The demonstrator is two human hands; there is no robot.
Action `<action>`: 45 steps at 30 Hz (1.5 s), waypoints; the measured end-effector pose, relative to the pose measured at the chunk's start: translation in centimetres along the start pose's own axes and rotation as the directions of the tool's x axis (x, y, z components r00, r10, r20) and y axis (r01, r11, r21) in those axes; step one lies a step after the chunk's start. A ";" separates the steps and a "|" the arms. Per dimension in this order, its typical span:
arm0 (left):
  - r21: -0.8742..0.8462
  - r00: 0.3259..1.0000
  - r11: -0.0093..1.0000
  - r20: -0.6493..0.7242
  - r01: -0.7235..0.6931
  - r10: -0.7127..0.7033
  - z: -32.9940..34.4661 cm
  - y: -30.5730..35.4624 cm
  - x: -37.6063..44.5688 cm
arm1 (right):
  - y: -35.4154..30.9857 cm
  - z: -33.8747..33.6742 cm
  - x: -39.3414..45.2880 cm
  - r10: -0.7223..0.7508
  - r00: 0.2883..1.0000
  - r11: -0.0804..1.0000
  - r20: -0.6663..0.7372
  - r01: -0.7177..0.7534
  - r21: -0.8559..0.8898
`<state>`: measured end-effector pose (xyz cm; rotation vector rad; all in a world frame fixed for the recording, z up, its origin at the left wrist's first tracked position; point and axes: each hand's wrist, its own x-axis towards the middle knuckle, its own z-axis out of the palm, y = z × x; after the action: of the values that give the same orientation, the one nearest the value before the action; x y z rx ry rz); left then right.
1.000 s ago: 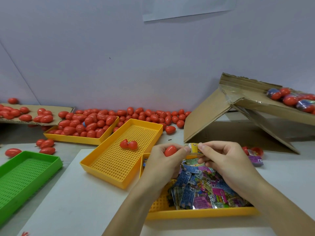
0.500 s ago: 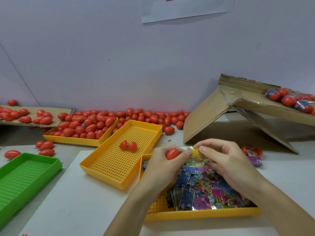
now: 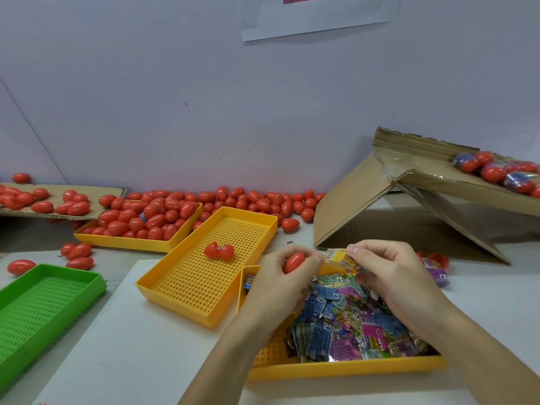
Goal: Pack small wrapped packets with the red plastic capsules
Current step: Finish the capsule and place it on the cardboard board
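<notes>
Above packet tray (image 3: 344,371): my left hand (image 3: 280,276) grips red capsule (image 3: 293,262), right hand (image 3: 388,273) pinches yellow packet (image 3: 340,256). I'd fold pkt small, then push in straight.

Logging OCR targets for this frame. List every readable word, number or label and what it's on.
"6+" or similar: a white badge on several wrapped packets in the near yellow tray; digit legible, the rest uncertain.
Yellow packet pinched between the left hand and right hand: printed lettering, too blurred to read.
Purple packet on the table: a badge, blurred.
Paper sheet on the wall: no legible text.
</notes>
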<state>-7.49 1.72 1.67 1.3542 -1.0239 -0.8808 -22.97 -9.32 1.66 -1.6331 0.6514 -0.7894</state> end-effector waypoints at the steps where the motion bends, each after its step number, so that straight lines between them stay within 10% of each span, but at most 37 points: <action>1: -0.056 1.000 0.998 -0.006 0.014 -0.015 0.0 -0.1 0.1 | 0.1 0.0 0.0 0.011 0.999 1.000 -0.035 -0.011 -0.004; 5: -0.240 0.995 0.968 -0.039 0.079 -0.091 0.1 -0.3 0.6 | -0.1 0.2 0.0 0.008 0.991 1.000 -0.133 -0.010 -0.014; 15: 0.151 0.995 0.988 -0.084 -0.035 0.048 0.5 0.0 -0.2 | -0.9 0.9 -0.7 -0.067 0.981 0.996 -0.180 0.055 -0.072; 39: 0.238 0.980 0.961 -0.102 -0.142 0.170 0.4 -0.3 0.1 | -1.0 1.1 -0.7 -0.019 0.988 0.994 -0.154 0.002 -0.112; 45: 0.021 0.992 0.994 -0.062 -0.111 0.113 0.4 0.2 0.1 | -1.0 1.0 -0.6 0.001 0.980 0.996 -0.197 -0.018 -0.084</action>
<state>-7.80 1.49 1.83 1.3182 -1.0506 -0.7425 -22.50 -8.06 2.43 -1.6407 0.8420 -0.9348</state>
